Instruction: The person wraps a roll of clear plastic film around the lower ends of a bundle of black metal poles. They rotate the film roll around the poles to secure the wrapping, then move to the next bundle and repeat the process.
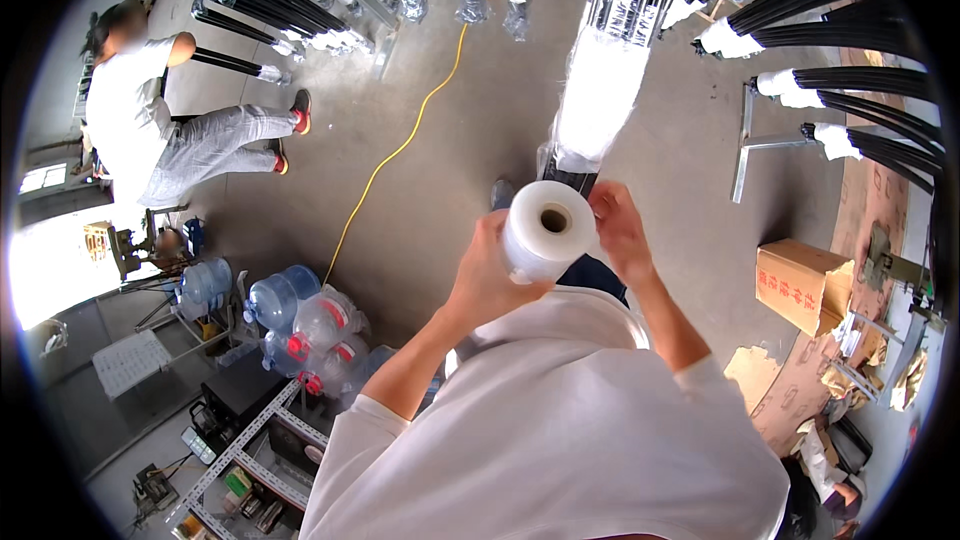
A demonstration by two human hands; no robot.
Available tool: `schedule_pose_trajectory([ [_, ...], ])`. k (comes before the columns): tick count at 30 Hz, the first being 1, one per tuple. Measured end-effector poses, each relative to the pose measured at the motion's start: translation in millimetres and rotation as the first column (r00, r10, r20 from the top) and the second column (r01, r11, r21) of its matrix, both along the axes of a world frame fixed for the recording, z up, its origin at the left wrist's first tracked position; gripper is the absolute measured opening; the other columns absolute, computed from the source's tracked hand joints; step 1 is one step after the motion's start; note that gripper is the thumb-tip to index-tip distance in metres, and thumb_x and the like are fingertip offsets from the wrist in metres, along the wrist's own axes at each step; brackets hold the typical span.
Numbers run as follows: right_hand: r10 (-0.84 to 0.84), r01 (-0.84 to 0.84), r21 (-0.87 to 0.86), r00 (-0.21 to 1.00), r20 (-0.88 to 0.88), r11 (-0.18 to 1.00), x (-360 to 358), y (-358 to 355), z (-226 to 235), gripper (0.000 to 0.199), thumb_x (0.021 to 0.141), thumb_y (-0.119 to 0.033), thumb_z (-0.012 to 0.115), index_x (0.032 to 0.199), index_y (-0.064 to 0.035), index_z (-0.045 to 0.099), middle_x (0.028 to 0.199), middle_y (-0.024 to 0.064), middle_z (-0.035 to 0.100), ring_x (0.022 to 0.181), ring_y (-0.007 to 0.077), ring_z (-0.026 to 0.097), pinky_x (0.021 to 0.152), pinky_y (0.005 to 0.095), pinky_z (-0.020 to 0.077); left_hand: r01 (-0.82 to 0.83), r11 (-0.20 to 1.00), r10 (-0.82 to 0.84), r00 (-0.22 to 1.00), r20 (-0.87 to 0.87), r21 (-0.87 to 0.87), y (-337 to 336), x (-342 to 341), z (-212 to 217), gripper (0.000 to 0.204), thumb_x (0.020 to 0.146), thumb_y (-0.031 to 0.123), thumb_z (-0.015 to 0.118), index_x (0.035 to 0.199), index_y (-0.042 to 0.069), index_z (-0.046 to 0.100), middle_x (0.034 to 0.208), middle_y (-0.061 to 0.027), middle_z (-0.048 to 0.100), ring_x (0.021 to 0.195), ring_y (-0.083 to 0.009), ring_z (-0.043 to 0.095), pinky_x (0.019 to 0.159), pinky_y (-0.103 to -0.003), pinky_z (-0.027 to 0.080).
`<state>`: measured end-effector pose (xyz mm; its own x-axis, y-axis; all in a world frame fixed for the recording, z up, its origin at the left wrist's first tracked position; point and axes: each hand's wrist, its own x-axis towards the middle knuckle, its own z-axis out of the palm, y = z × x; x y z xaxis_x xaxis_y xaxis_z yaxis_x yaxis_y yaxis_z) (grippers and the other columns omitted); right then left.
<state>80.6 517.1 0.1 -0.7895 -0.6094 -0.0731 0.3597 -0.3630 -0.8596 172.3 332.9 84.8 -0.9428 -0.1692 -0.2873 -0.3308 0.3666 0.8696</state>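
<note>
My left hand (485, 275) is wrapped round the side of a roll of clear stretch film (535, 252). The roll stands on end in front of my body, its hollow core facing up. To the right of the roll my right hand (622, 238) is raised with bent fingers, close to its edge; anything they might pinch is too small to make out. Just beyond the roll is the near end of a long bundle of black rods (572, 178). White film wrapping (604, 90) covers that part, and the bare rods stretch away toward the top.
Wrapped black rod bundles (840, 35) rest on metal stands at right and upper left. A yellow cable (398, 148) crosses the floor. Water bottles (285, 298) stand left, beside a metal rack (243, 445). A cardboard box (795, 285) sits right. A person (130, 110) is at upper left.
</note>
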Motion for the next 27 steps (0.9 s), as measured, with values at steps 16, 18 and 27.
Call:
schedule_pose_trajectory([
  [16,-0.419,0.446,0.237,0.895,-0.156,0.863,72,-16,56,0.084,0.053,-0.028,0.079,0.115,-0.0034,0.028,0.107,0.0101,0.04,0.102,0.0185,0.042,0.086,0.0343,0.0359,0.125,0.944,-0.058,0.974,-0.217,0.307,-19,-92,-13,0.058,0.078,0.033,0.058,0.124,0.003,0.041,0.115,-0.0114,0.053,0.109,-0.0196,0.047,0.096,-0.034,0.032],
  [18,-0.439,0.46,0.279,0.888,-0.137,0.843,80,-13,53,0.083,0.053,-0.029,0.08,0.113,-0.0031,0.029,0.106,0.0095,0.042,0.1,0.0185,0.044,0.085,0.0335,0.0375,0.367,0.787,-0.299,0.93,-0.214,0.495,1,-126,-25,0.048,0.077,0.023,0.062,0.116,0.002,0.047,0.11,-0.0119,0.056,0.107,-0.0186,0.05,0.093,-0.032,0.036],
  [27,-0.503,0.384,0.483,0.852,0.143,0.787,-8,90,-32,0.047,0.065,-0.015,0.069,0.101,0.0005,0.042,0.089,0.0121,0.055,0.078,0.0204,0.058,0.068,0.0341,0.0494,0.462,0.547,-0.453,0.865,-0.217,0.699,12,-123,-17,0.051,0.072,0.024,0.067,0.111,-0.004,0.05,0.102,-0.0147,0.059,0.096,-0.0207,0.057,0.086,-0.031,0.042],
])
